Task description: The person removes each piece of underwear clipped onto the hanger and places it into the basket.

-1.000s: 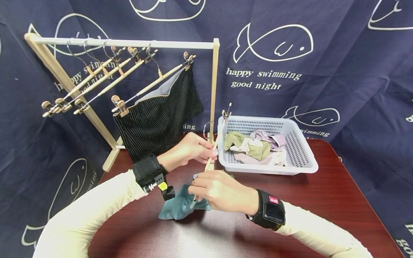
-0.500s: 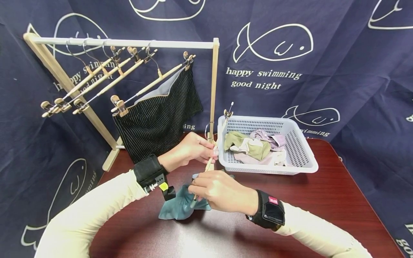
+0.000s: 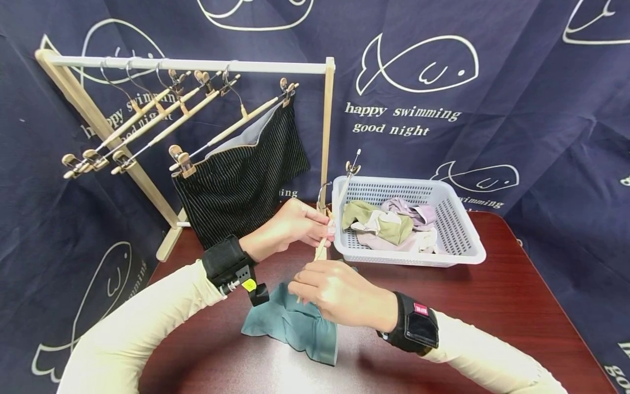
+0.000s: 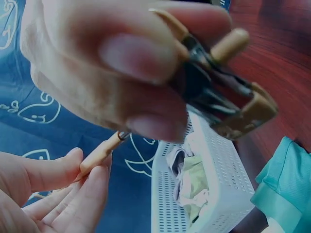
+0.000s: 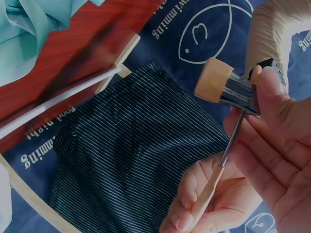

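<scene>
Teal cloth (image 3: 295, 325) is lying on the table (image 3: 423, 298) — just below the right hand (image 3: 339, 293), which is pinching a clip (image 5: 215, 80) at the hanger's (image 5: 206, 194) near end. The left hand (image 3: 301, 227) is gripping that hanger's middle. Clothes (image 3: 394, 227) are filling part of the basket (image 3: 408, 259); a striped garment (image 3: 241, 186) is hanging on the rack (image 3: 327, 126).

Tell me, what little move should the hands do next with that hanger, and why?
Probably the right hand should guide the clip down to the edge of the teal cloth. It pinches the clip, the left hand holds the hanger, and the cloth lies on the table with none showing in the clip.
</scene>
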Tool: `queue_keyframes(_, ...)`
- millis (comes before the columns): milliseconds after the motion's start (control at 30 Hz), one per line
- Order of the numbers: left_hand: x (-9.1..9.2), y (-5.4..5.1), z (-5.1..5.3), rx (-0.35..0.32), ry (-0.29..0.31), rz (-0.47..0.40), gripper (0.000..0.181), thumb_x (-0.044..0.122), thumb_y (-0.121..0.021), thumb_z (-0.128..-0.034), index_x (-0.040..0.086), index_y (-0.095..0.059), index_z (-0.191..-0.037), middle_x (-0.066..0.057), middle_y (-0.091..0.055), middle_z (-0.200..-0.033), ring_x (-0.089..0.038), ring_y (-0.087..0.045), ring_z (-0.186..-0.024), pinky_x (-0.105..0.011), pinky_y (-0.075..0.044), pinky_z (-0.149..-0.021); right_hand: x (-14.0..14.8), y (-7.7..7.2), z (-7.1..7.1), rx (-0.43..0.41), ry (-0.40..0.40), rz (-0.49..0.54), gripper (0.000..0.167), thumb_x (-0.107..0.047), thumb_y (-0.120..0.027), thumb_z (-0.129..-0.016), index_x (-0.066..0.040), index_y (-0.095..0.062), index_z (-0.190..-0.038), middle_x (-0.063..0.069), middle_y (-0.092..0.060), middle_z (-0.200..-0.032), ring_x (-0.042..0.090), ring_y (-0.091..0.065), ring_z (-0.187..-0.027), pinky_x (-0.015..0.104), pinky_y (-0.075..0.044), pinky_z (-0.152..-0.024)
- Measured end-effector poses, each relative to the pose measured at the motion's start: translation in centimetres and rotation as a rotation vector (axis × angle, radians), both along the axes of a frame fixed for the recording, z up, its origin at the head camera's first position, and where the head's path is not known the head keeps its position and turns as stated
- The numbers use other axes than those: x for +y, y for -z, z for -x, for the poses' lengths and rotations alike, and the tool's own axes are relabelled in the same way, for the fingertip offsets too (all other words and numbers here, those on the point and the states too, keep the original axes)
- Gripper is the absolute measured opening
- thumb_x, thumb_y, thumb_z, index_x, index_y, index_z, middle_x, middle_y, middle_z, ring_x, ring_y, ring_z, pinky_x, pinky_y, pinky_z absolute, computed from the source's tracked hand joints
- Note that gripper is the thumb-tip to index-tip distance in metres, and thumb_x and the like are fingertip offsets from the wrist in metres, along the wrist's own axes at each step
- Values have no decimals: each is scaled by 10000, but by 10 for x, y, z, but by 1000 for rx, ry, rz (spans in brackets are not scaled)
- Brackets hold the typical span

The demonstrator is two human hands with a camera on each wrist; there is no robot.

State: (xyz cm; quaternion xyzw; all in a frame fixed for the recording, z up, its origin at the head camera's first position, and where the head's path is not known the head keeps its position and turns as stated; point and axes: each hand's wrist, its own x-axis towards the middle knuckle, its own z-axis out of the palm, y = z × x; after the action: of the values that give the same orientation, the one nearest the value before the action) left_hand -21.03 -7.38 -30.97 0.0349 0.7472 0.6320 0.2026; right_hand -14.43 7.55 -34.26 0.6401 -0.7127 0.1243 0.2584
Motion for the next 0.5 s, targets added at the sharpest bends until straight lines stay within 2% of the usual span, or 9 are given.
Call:
queue_keyframes(133, 0, -1, 0, 25, -5, 0, 276, -56, -761, -815, -121, -698, -1075, -211, -740, -843, -195, -734, -681, -365, -603, -687, -1, 1, -1, 5, 18, -12, 211, -20, -768, -763, -119, -620, -875, -73, -577, -792, 86, -538, -720, 213, -461, -656)
queue_keyframes(267, 0, -3, -2, 77, -29, -14, 263, -64, -769, -793, -107, -713, -1046, -193, -744, -852, -230, -739, -695, -363, -604, -675, -1, 2, 0, 26, 25, -13, 168, -31, -734, -799, -101, -649, -926, -51, -612, -845, 104, -575, -782, 229, -493, -714)
queue_keyframes(400, -4, -8, -5, 194, -40, -79, 202, -92, -734, -801, -112, -719, -1001, -187, -742, -891, -236, -734, -681, -375, -605, -663, -1, 2, 3, 31, 11, 5, 197, 16, -655, -841, -64, -681, -1020, -9, -648, -950, 136, -617, -912, 250, -510, -869)
queue_keyframes(433, -5, -10, -6, 237, -42, -90, 173, -90, -731, -804, -111, -723, -975, -180, -742, -887, -215, -729, -676, -373, -604, -665, 0, 2, 4, 29, 5, 15, 224, 26, -644, -849, -58, -687, -1052, 5, -659, -985, 150, -629, -955, 263, -502, -924)
queue_keyframes(500, -9, -15, -8, 366, -44, -59, 125, -46, -753, -816, -74, -743, -938, -147, -749, -870, -176, -728, -692, -345, -604, -667, 1, 2, 5, 24, -9, 39, 288, 28, -644, -850, -48, -688, -1124, 43, -677, -1062, 190, -643, -1039, 296, -471, -1013)
